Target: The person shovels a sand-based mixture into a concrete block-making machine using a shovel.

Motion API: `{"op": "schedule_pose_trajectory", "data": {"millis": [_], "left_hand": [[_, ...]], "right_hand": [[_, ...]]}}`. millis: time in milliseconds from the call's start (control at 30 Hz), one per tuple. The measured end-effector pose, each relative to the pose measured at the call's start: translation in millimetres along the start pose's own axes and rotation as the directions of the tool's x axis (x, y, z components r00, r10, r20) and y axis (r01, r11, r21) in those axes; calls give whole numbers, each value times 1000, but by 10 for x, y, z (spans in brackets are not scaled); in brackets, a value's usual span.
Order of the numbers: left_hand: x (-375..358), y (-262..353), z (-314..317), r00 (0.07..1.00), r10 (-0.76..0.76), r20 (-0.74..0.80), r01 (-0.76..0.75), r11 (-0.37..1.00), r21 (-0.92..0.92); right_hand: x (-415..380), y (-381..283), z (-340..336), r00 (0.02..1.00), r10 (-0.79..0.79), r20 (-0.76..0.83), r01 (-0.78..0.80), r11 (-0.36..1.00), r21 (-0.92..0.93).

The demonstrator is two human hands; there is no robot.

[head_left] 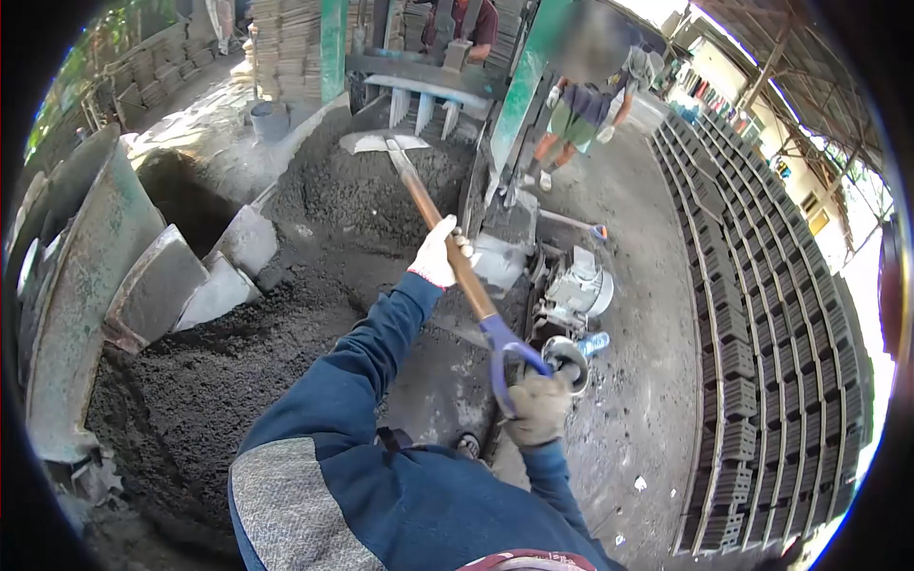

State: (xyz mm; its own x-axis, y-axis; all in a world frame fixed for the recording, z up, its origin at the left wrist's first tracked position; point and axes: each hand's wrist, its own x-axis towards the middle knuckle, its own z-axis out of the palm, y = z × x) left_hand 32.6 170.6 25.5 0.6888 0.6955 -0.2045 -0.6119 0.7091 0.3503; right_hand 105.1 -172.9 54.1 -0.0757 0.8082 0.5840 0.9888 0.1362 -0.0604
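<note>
A shovel (471, 285) with a wooden shaft and a blue D-shaped grip runs from the lower centre up to the dark mix in the machine's trough. Gloved in white, my left hand (438, 253) is wrapped round the middle of the shaft. My right hand (539, 407), in a dirty glove, is closed on the blue grip. The shovel's blade (386, 143) lies at the top of the heap of dark mix (333, 186), below the machine's metal prongs (424, 112); part of the blade is hidden.
Loose dark mix (190, 419) covers the ground at left, beside a rusty metal drum (90, 276). A motor (576, 285) and a bottle (594, 344) are right of the shovel. One person (576, 119) stands beyond; another (476, 29) is behind the machine. Stacked blocks (762, 333) line the right.
</note>
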Motion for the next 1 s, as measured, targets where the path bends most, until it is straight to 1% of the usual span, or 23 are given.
{"op": "schedule_pose_trajectory", "data": {"millis": [33,67,100,133,167,200,267,300,333,400,467,500,533,567,600,700,733,800,867,900,933,967,1000], "left_hand": [[-86,-75,-173,998,6,-55,-2,998,62],[-182,-174,-337,994,20,-107,-7,993,119],[-393,-219,-395,997,-14,-71,21,994,104],[-615,-240,-445,998,-46,-37,49,995,91],[-760,-289,-561,995,-87,47,84,995,49],[-908,-334,-610,995,-86,56,86,996,-11],[-1242,-247,-672,988,90,128,-92,996,9],[-1369,-137,-789,984,151,92,-150,988,-18],[-1523,-60,-860,953,288,90,-296,951,92],[-1790,-92,-1183,932,362,13,-362,932,17],[-2074,-196,-1524,872,436,-225,-453,891,-30],[-2222,-264,-1706,814,393,-428,-471,877,-91],[-2325,-287,-1879,728,334,-599,-504,852,-138],[-2433,-359,-2074,643,304,-703,-558,814,-159],[-2534,-489,-2406,587,330,-739,-612,778,-138],[-2826,-1025,-2915,408,285,-867,-696,712,-94],[-2912,-1270,-2964,402,264,-877,-705,700,-112],[-2940,-1818,-3046,327,223,-919,-726,681,-93],[-2846,-2298,-2972,273,169,-947,-700,711,-75],[-2815,-2518,-2949,376,116,-920,-731,647,-217],[-2692,-2677,-2810,311,70,-948,-653,740,-160],[-2628,-2906,-2989,368,-16,-930,-619,742,-258],[-2489,-3015,-2902,350,-37,-936,-602,756,-255]], "right_hand": [[-404,18,557,997,58,47,-52,991,-120],[-853,95,941,990,95,108,-79,987,-143],[-1114,118,1098,979,122,164,-94,981,-169],[-1298,80,1099,895,204,396,-153,976,-156],[-1492,71,1118,859,231,457,-177,972,-158],[-1662,93,1135,815,257,519,-203,966,-159],[-1863,160,1129,827,175,534,-76,976,-202],[-1995,185,1138,827,130,548,-11,977,-214],[-2105,223,1187,775,150,614,-15,976,-219],[-2241,418,1294,633,158,758,9,977,-211],[-2060,555,1204,671,98,735,-197,979,50],[-1968,608,1116,810,-16,587,-162,954,250],[-1799,671,1067,920,-81,382,-100,897,431],[-1576,743,960,903,-118,413,-118,857,502],[-1333,815,846,888,-154,433,-134,814,565],[-717,1102,702,841,-297,453,-79,760,645],[-515,1187,644,808,-347,477,-53,762,645],[-149,1288,638,738,-446,506,14,760,650],[-45,1393,769,694,-560,453,75,681,728],[-20,1415,818,670,-601,436,91,649,755],[-9,1421,862,644,-642,415,111,616,780],[-27,1401,887,642,-647,411,126,618,776],[-47,1400,910,614,-675,409,146,607,781]]}}
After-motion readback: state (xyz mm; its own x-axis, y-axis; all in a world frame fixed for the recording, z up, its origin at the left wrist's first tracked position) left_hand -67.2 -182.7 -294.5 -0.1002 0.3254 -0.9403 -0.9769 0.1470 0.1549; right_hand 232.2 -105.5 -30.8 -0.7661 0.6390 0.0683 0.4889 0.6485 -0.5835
